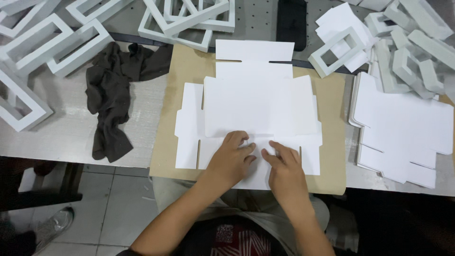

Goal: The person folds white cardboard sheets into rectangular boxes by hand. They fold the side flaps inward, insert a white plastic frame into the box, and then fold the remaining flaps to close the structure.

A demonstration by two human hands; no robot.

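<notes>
Left hand (231, 159) and right hand (284, 168) are pressing the flat white box blank (251, 106). Fingers are lying spread, gripping nothing. Blank is resting on brown cardboard sheet (332, 137)

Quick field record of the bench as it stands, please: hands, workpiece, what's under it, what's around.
left hand: flat on near flap of box blank
right hand: flat on same flap, beside the left
box blank: white, unfolded, lying flat
cardboard sheet: brown, under the blank
cloth: dark, crumpled, left of the sheet
blank stack: white, right of the sheet
frames: white, piled along far edge
</notes>
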